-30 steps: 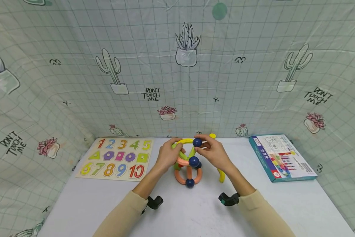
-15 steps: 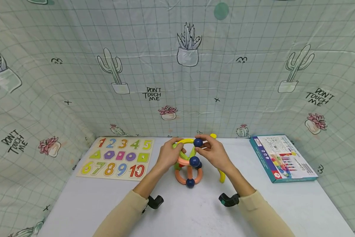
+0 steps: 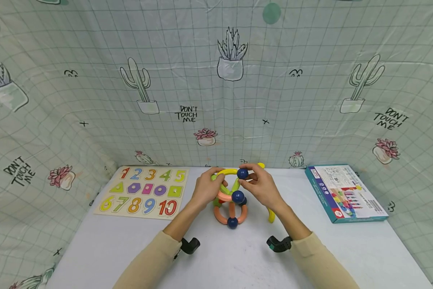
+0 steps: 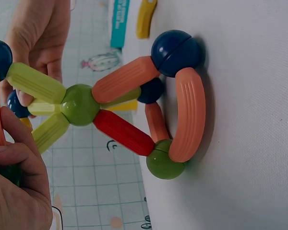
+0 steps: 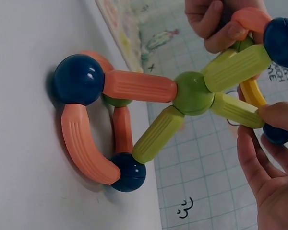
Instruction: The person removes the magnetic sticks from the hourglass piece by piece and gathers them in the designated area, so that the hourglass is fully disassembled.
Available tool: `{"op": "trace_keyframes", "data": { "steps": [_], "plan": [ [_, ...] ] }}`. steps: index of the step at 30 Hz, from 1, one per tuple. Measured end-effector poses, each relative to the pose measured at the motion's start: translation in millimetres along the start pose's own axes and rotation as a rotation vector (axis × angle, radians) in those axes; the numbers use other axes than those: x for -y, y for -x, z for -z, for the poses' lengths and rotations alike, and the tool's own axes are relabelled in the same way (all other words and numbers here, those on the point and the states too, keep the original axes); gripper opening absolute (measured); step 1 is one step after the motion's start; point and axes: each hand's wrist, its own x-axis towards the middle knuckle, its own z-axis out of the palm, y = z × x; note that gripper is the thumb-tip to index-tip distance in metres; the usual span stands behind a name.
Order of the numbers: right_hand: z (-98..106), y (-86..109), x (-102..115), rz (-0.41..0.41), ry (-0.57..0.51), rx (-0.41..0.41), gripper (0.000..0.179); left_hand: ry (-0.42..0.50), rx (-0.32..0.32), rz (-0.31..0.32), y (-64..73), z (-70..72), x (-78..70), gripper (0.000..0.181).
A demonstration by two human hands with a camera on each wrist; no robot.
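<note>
A ball-and-stick building toy (image 3: pixel 232 208) stands on the white table (image 3: pixel 234 261) between both hands. Its base is a ring of curved orange sticks (image 4: pixel 192 115) with blue and green balls. Lime, orange and red (image 4: pixel 122 132) sticks meet at a central green ball (image 5: pixel 194 93). Above, a ring includes a yellow curved stick (image 3: pixel 228 171) and an orange one. My left hand (image 3: pixel 205 186) grips this upper ring around a green ball, mostly hidden by its fingers. With thumb and fingers, my right hand (image 3: pixel 262 186) pinches the far blue ball (image 3: pixel 242 173) and the lime stick end (image 5: pixel 240 110) beside it.
A number puzzle board (image 3: pixel 124 182) lies at the back left. At the back right is a teal-edged box (image 3: pixel 350 192). Near the right forearm lies a yellow curved stick (image 3: pixel 271 216), and a yellow round piece (image 3: pixel 261 165) peeks out behind the right hand. A patterned cloth (image 3: pixel 238 132) hangs behind.
</note>
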Motion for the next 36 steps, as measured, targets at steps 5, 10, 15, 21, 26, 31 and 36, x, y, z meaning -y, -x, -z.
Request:
{"op": "trace_keyframes", "data": {
  "steps": [5, 10, 15, 21, 26, 31, 36],
  "plan": [
    [-0.9, 0.2, 0.4, 0.035, 0.006, -0.009, 0.044, 0.0, -0.002, -0.005, -0.2, -0.4, 0.0, 0.036],
    [-1.8, -0.2, 1.2, 0.031, 0.019, -0.015, 0.044, 0.002, 0.001, -0.01, 0.3, -0.7, -0.1, 0.036],
    [-3.3, 0.1, 1.6, 0.054, 0.036, -0.023, 0.044, 0.005, 0.006, -0.016, 2.4, -0.9, -1.3, 0.037],
    [-4.5, 0.0, 1.1, 0.074, 0.068, -0.035, 0.042, -0.003, -0.001, -0.021, 3.1, -1.2, -2.4, 0.037],
    [-5.0, 0.1, 1.4, 0.076, 0.09, -0.04, 0.041, -0.005, 0.008, -0.024, 2.6, -0.8, -1.6, 0.037],
    [-5.0, 0.6, 1.8, 0.084, 0.099, -0.044, 0.041, -0.014, 0.015, -0.019, 1.2, -0.8, -0.2, 0.037],
    [-5.2, 0.6, 1.8, 0.098, 0.11, -0.047, 0.04, -0.019, 0.009, -0.02, 0.7, -1.1, -0.6, 0.037]
  ]
}}
